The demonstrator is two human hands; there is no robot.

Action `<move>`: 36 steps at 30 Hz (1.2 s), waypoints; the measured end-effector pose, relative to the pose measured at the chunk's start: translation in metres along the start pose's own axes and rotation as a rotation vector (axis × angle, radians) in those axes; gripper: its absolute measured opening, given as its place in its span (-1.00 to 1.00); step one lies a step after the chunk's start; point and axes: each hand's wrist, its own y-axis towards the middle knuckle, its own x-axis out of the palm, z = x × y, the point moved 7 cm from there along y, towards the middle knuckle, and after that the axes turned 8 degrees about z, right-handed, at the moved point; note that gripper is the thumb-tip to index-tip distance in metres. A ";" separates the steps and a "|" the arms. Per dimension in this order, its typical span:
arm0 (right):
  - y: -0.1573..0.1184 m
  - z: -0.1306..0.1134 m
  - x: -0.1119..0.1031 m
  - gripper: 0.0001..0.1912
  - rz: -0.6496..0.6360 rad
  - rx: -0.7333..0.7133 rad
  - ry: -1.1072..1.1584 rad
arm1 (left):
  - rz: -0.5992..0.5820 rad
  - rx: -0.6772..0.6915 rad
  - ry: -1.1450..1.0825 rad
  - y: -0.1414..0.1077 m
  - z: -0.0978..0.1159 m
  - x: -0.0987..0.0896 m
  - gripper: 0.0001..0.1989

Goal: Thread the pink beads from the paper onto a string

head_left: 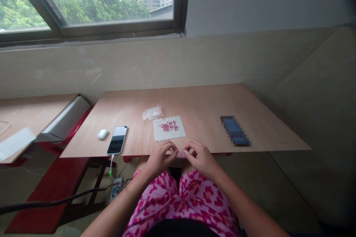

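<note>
My left hand (pixel 164 157) and my right hand (pixel 198 155) meet at the table's front edge, fingers pinched. Between them stretches a thin, light strand or small clear item (pixel 181 153), too small to name, with an end at each hand's fingertips. Just beyond my hands lies a white cloth or paper square (pixel 157 135) on the wooden table (pixel 200 107). Several small red-pink beads (pixel 167 126) are scattered on the square. Behind it rests a clear plastic bag (pixel 152 113).
A phone (pixel 117 140) with a plugged-in cable and a white earphone case (pixel 102 134) lie on the left. A pixelated dark device (pixel 236 131) lies on the right. A red bench (pixel 52 196) and a power strip (pixel 116 189) are below left.
</note>
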 end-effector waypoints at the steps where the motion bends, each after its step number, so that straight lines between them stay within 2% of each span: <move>1: 0.001 0.000 -0.001 -0.86 0.006 0.008 0.006 | 0.007 -0.003 -0.005 0.001 0.000 -0.001 -0.93; 9: 0.008 0.006 -0.015 -0.83 0.076 0.077 0.046 | 0.066 -0.083 -0.034 0.011 -0.003 -0.017 -0.87; 15: 0.007 0.014 -0.015 -0.79 0.072 0.165 0.089 | 0.076 -0.170 -0.101 0.012 -0.009 -0.019 -0.82; 20: 0.003 0.016 -0.007 -0.78 0.012 0.220 0.131 | 0.072 -0.258 -0.186 0.007 -0.022 -0.012 -0.81; 24: 0.002 0.010 -0.001 -0.84 0.016 0.160 0.105 | 0.028 -0.315 -0.285 0.001 -0.029 0.000 -0.80; 31: -0.001 -0.001 0.004 -0.80 0.000 0.106 0.084 | -0.058 -0.286 -0.314 -0.006 -0.019 0.014 -0.76; 36: -0.002 -0.004 0.003 -0.76 -0.007 0.111 0.087 | -0.037 -0.277 -0.309 -0.006 -0.017 0.013 -0.72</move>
